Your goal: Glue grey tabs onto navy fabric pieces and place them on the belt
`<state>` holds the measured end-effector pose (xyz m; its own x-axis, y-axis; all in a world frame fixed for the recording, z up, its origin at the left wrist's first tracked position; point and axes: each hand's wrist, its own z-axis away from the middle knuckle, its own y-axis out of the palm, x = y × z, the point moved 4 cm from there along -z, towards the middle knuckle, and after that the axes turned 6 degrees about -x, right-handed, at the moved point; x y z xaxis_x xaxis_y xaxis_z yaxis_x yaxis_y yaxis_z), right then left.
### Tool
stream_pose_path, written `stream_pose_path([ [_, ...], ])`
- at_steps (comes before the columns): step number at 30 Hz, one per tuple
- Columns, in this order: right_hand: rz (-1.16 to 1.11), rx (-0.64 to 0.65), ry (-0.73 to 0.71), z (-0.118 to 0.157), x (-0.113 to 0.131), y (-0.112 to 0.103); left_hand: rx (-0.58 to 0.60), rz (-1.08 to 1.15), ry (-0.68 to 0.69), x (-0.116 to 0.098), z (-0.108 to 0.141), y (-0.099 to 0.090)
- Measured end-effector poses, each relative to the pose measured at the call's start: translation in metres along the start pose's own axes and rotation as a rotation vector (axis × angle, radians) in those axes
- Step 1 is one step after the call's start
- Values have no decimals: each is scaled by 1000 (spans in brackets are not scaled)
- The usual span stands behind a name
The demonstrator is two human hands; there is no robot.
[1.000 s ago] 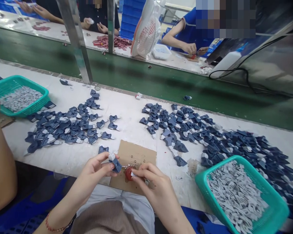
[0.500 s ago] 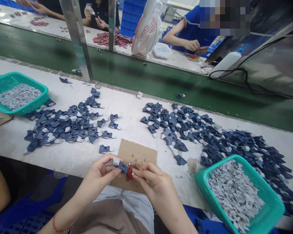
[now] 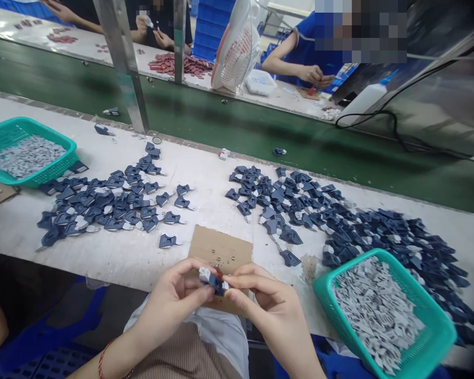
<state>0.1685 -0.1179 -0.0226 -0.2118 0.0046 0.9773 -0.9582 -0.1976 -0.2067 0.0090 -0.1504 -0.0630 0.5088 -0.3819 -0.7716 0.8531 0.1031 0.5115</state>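
Note:
My left hand [image 3: 184,289] is closed on a dark blue plastic piece [image 3: 218,287] with a light grey part at one end. At its other end, the thumb and fingers of my right hand [image 3: 270,297] pinch a small light grey piece [image 3: 226,285], which touches the blue piece or lies right against it. Both hands are over a sheet of brown cardboard [image 3: 221,242] near the table's front edge. Just behind the blue piece, a red object [image 3: 219,274] is mostly hidden. Several small shiny bits [image 3: 218,259] lie on the cardboard.
Blue pieces lie in a left pile [image 3: 102,202] and a larger right pile [image 3: 391,237]. Green baskets of grey parts stand at right [image 3: 438,337] and far left [image 3: 59,171]. Beyond a metal post [image 3: 124,68] and green belt [image 3: 205,116], other people work.
My right hand has brought the small grey piece from the red object to the blue piece's end. The blue piece has shifted right and down. Pieces on the green belt have moved left.

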Motion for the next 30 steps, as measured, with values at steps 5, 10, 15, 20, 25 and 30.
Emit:
stream_pose_path([
  [5,52,-14,-62,3,6,2,16,23,64,-1,4,8],
  [10,92,-32,-103,6,11,3,2,-16,133,2,5,8],
  [15,157,-3,-109,7,15,5,-18,-90,224,-2,9,9],
  [20,144,10,-110,9,16,2,-2,-89,248,-8,9,13],
  [25,56,45,44,6,8,-4,78,-89,242,-8,7,15],
  [30,-122,109,250,5,-5,-6,115,-85,217,-7,6,16],
])
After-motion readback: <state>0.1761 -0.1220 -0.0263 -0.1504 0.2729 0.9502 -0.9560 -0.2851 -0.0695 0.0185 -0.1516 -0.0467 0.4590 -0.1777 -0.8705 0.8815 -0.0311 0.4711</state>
